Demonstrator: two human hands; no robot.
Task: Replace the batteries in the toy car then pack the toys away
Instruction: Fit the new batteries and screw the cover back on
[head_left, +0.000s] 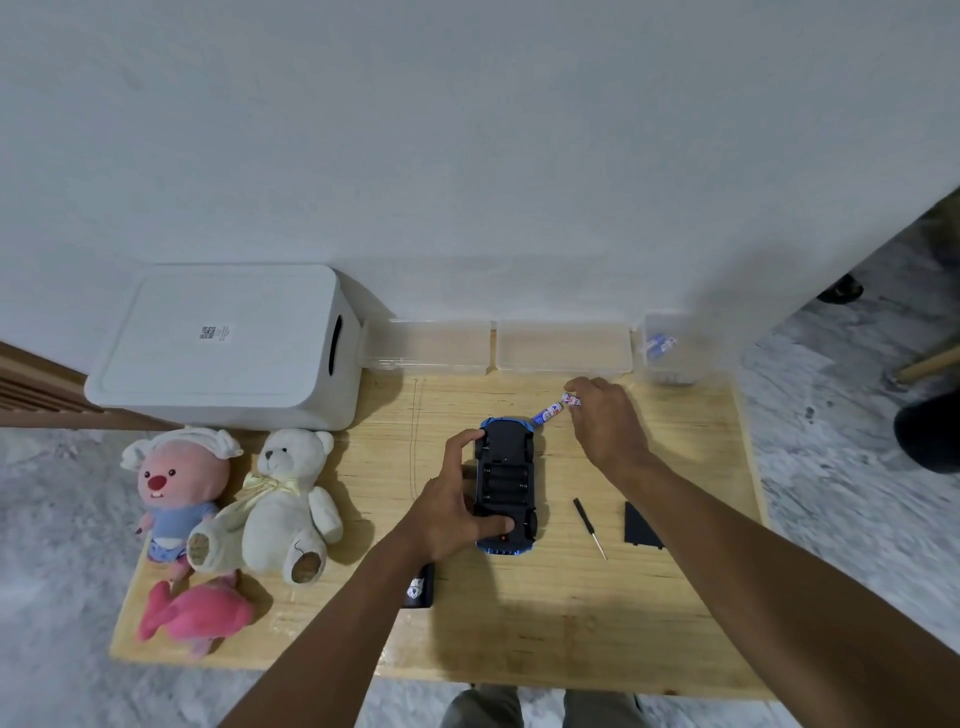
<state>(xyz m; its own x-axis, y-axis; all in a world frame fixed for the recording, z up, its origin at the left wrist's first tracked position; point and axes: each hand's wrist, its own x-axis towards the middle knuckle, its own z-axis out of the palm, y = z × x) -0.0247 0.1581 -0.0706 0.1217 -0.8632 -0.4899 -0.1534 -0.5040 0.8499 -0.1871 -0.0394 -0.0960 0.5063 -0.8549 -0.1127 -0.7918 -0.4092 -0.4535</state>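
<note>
Head view showed the toy car (506, 488) belly-up on the table (519, 623), left hand (457, 509) clasping its nine o'clock flank. At its one o'clock the right hand (605, 421) pinched a battery (550, 411): light, rigid, slick, probably best held mid-barrel.

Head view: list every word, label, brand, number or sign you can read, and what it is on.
Nothing is legible enough to quote.
White box: lid sticker with a QR code and small print, too small to read.
Held batteries pinched by the right hand: blue, red and white print, blurred.
Stored batteries in the clear container: blurred.
Black object: white logo, unreadable.
</note>
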